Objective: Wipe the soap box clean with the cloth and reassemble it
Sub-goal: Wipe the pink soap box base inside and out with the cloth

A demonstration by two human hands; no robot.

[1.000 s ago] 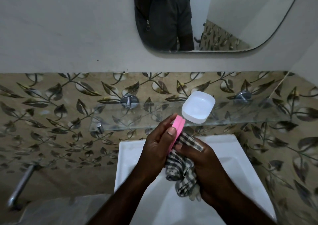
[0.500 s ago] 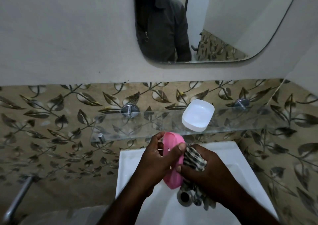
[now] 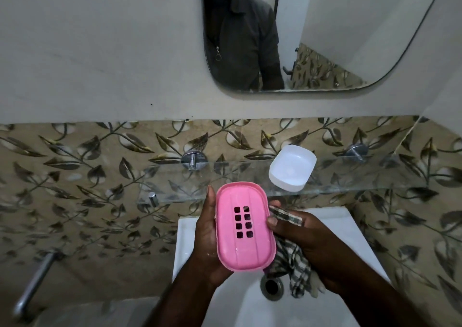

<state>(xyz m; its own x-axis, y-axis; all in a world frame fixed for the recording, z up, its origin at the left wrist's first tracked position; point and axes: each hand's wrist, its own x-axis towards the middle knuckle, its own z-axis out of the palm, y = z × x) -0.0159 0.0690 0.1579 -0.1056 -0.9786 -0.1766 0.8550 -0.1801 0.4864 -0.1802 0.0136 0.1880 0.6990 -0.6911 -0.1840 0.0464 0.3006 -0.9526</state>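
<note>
The fingers (image 3: 210, 201) of the left hand (image 3: 203, 239) curled round the pink drainer tray (image 3: 243, 229), holding it above the sink (image 3: 186, 234) with its slotted face toward the camera. The right hand (image 3: 315, 246) gripped the checked cloth (image 3: 296, 264) over the sink, its thumb touching the tray's right edge. The white soap box shell (image 3: 292, 167) sat on the glass shelf (image 3: 212, 179) up behind the sink, apart from the tray.

A pink soap tray (image 3: 243, 226) with faint raised stripes and eight dark square holes in two columns. A cloth (image 3: 292, 259) checked in dark grey and off-white. A plain white soap box half (image 3: 292, 167). A clear glass shelf (image 3: 225, 179). A white sink (image 3: 350, 239). Beige wall tiles (image 3: 87, 176) patterned with dark brown leaves and stems. Plain pale grey upper wall (image 3: 100, 51).
</note>
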